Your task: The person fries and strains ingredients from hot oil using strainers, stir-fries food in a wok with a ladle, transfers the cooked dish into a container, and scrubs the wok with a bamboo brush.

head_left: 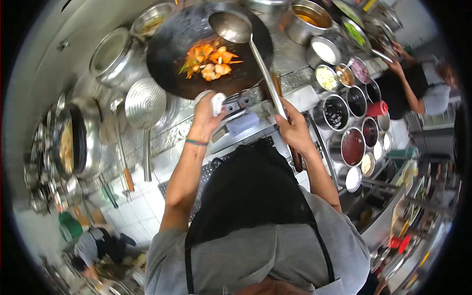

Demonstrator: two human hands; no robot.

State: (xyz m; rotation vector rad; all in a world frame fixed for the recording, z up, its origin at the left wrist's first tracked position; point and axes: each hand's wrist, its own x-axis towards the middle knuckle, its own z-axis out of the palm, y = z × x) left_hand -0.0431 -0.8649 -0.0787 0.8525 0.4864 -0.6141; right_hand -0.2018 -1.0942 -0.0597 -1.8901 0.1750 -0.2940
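The left hand [205,116] pinched a white cloth [218,103] at the near rim of the wok [164,59], and the right hand [294,127] had its fingers wrapped round the ladle [265,73]; a steady rim and loose wrist seemed best for the food [211,61] at twelve o'clock. Beyond, a steel pot [301,35] at one o'clock held amber liquid [309,18]; another at three, dark-red sauce [353,146].

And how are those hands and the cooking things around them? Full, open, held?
Round black metal wok: uncovered, orange food inside.
Long-handled silver metal ladle: held, bowl over the wok.
Right hand: closed around the ladle's handle.
Crumpled white cloth: bunched in a hand.
Left hand: gripping the cloth at the wok's near edge.
Round silver perforated skimmer: not held.
Round steel pot of dark-red sauce: uncovered.
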